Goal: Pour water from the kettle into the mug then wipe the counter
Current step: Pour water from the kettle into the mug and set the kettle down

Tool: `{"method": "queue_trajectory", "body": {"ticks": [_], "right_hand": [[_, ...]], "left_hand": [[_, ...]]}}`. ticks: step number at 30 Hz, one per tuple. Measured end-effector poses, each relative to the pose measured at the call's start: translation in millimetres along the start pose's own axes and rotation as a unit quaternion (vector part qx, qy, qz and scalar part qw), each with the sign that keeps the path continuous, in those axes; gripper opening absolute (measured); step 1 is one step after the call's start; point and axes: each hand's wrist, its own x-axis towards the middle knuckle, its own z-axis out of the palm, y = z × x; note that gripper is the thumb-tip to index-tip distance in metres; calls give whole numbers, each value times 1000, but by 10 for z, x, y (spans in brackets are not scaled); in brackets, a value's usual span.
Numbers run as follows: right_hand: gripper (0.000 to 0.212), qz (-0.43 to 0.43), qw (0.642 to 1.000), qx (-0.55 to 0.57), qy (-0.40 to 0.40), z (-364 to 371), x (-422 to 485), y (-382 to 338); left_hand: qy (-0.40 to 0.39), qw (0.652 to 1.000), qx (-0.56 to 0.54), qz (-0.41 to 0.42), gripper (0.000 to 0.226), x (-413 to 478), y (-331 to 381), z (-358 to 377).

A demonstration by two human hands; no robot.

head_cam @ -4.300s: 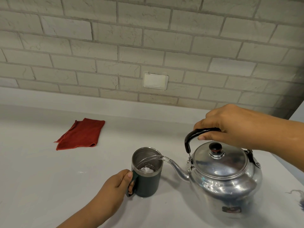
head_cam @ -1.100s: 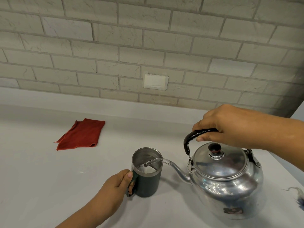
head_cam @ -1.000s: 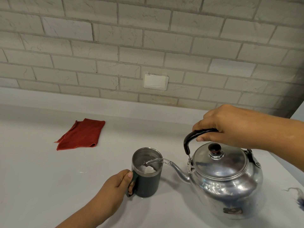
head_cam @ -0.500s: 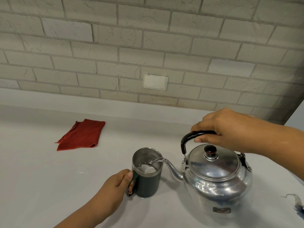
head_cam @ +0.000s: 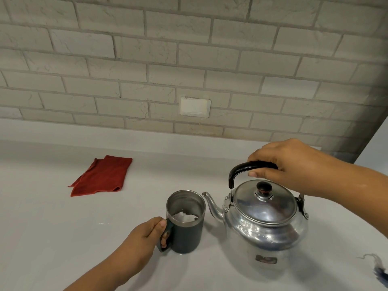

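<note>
Kitchen: counter (head_cam: pixel 63 238), kettle (head_cam: pixel 264 223), mug (head_cam: pixel 185 232)

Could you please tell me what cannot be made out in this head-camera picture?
- Kettle contents: hidden by its lid; the base label is too blurred to read.
- Mug handle: mostly covered by the left hand.
- Kettle handle grip: its middle is hidden under the right hand.
- Dark wisp at the right: cut off by the edge, unidentifiable.
</note>
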Motion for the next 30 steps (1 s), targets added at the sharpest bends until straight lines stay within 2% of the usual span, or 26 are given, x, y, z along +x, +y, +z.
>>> {"method": "queue_trajectory", "body": {"ticks": [8,16,26,30], "right_hand": [[22,46,999,-1,3,-9,-36,128],[23,70,998,2,1,26,-47,194],[18,125,990,62,13,111,-33,320],[14,149,984,97,17,126,-33,412]], "left_hand": [[20,999,49,-14,38,24,33,-170],[61,998,27,-20,23,41,92,-266],[19,999,25,-34,18,35,86,-227],[3,998,44,-35,22,31,71,-227]]}}
